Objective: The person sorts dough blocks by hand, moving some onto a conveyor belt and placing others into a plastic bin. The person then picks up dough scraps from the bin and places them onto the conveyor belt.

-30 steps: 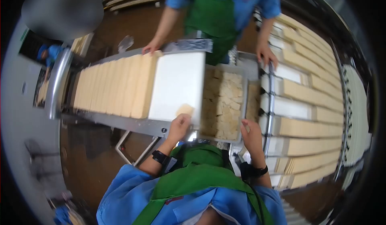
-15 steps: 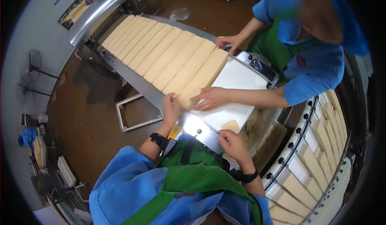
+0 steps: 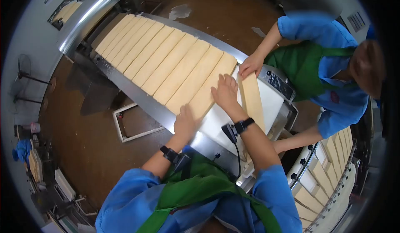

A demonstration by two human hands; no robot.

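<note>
Long pale dough strips [image 3: 162, 60] lie side by side across the belt of a metal-sided conveyor. My left hand [image 3: 185, 121] is closed on the near end of the last dough strip in the row. Farther along that strip, my right hand [image 3: 226, 92] curls its fingers over the top and right edge; its thumb is hard to make out. To the right, a co-worker's hand [image 3: 251, 64] holds the far end of a separate dough strip [image 3: 253, 97], tilted over the white belt [image 3: 271, 97]. My right forearm partly hides its near end and the co-worker's other hand.
A curved metal cover [image 3: 93, 14] spans the conveyor's far end. A control panel [image 3: 280, 84] sits by the co-worker. More dough strips lie on a second, curved conveyor [image 3: 318, 179] at lower right. A white frame [image 3: 137, 122] stands at the left side.
My right hand has moved from the conveyor's near edge up to the last strip. The co-worker's hands have shifted right, and a separate strip now lies apart from the row.
</note>
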